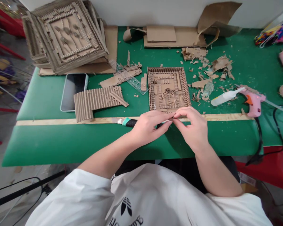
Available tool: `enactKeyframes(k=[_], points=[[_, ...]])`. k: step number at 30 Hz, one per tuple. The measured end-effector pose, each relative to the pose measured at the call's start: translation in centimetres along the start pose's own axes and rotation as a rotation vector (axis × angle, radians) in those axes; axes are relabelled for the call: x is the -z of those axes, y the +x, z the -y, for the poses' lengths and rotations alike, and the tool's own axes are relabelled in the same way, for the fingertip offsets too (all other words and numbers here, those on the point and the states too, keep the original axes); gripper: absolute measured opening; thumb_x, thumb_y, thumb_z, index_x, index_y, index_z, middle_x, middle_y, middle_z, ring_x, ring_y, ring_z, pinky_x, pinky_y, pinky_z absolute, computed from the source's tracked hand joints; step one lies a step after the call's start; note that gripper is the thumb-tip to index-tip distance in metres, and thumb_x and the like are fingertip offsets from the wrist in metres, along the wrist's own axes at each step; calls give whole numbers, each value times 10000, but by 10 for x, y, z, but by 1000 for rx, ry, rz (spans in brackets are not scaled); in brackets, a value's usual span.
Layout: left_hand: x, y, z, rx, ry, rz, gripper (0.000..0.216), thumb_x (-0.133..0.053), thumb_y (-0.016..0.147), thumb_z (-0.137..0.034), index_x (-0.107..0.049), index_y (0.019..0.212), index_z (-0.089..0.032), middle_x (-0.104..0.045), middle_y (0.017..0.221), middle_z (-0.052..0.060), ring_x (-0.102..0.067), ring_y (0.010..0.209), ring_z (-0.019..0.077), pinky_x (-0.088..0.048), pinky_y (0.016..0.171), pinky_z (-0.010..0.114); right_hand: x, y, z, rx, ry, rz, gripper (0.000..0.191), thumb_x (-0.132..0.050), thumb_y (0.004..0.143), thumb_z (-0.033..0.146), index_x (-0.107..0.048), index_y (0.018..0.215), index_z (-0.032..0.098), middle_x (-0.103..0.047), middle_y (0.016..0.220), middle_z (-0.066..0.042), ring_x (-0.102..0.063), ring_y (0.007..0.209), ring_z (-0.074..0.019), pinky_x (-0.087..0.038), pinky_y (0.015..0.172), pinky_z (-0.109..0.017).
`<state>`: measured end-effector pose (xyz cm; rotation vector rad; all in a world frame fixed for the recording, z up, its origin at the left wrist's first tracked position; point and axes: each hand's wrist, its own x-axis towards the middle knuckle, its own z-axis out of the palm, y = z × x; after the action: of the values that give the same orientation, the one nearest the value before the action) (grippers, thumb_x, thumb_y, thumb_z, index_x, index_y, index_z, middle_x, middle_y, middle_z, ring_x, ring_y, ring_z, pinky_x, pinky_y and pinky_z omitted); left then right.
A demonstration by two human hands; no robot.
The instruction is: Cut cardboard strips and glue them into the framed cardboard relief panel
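Pinching a tiny scrap (173, 117) (cardboard, I think) in nearly closed grips, the left hand (149, 126) and right hand (195, 128) are about equally close to the square corrugated-cardboard tray (185, 84) lying just beyond them.

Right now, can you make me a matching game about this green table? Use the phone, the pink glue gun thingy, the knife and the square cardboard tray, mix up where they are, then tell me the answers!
Things:
1. Phone
2. Glue gun
3. Knife
4. Square cardboard tray

Places:
A. Just beyond the two hands, in the middle
B. At the far right of these four, with a black cord
C. Close to the left hand, its handle partly covered
D. At the far left of these four, its screen dark

Right pairs: 1-D, 2-B, 3-C, 4-A
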<state>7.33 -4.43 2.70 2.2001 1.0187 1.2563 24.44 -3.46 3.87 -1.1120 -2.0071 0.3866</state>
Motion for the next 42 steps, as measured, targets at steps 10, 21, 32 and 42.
enactKeyframes(k=[10, 21, 32, 42], points=[[1, 2, -5, 370, -325, 92, 174, -618, 833, -203, -738, 957, -181, -749, 926, 22, -709, 841, 138, -550, 744, 170, -3, -2, -1, 29, -57, 49, 194, -671, 726, 100, -490, 696, 164, -556, 767, 22, -550, 757, -61, -458, 694, -181], [0, 3, -1, 746, -819, -29, 405, -738, 732, -318, -679, 1107, -177, -744, 957, 52, -700, 914, 210, -576, 812, 293, 2, 1, -1, 204, -67, 32, 218, -597, 816, 123, -620, 1016, 208, -617, 937, -19, -581, 879, -69, -499, 794, -197], [1, 4, -3, 494, -462, -58, 215, -658, 813, -258, -710, 1005, -176, -746, 944, 40, -707, 837, 149, -570, 743, 214, 1, 2, -1, 54, 21, -4, 128, -506, 871, 150, -616, 928, 180, -627, 923, -32, -593, 896, -88, -489, 812, -225], [-5, -2, -3, 156, 44, -159, 103, -626, 829, -152, -712, 879, -180, -747, 831, 22, -687, 752, 109, -546, 713, 203, -9, -2, 2, -130, 80, -1, 162, -429, 915, 211, -586, 933, 176, -623, 923, -27, -587, 889, -78, -483, 768, -212]])
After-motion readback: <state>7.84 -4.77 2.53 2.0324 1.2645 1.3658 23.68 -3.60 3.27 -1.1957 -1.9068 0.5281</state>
